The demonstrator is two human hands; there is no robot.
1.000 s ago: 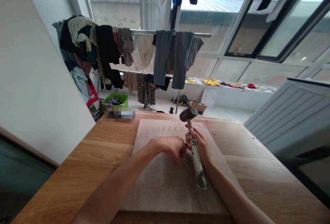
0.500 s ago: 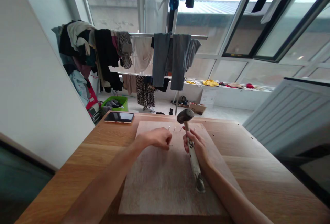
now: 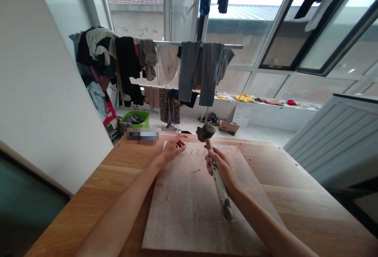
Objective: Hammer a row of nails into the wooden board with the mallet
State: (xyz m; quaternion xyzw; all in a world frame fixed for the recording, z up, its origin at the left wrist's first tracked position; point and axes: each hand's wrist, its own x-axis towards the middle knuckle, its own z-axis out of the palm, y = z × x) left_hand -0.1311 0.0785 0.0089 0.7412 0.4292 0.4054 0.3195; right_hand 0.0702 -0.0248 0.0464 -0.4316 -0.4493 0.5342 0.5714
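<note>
My right hand (image 3: 221,164) is wrapped round the worn, pale handle of a hammer (image 3: 217,182). Its dark head points up and away, over the far part of a wooden board (image 3: 183,209). My left hand (image 3: 173,149) is over the board's far left corner with its fingers apart, the forefinger stretched out. Close to those fingertips a thin nail (image 3: 186,144) stands; whether they touch it is unclear. Several upright nails (image 3: 198,150) form a row along the far side, partly hidden by my right hand. One loose nail (image 3: 196,170) lies flat near the board's middle.
The board lies on a wooden table (image 3: 295,198). A pixelated patch (image 3: 141,135) covers something at the table's far left. Beyond are a green basket (image 3: 144,119), a cardboard box (image 3: 229,127) and a rack of hanging clothes (image 3: 189,67). A white ribbed panel (image 3: 333,127) stands at right.
My left hand has moved away and left from beside the loose nail to the row's left end, and its curled fingers have spread. The hammer stays in my right hand, its head tipped slightly left.
</note>
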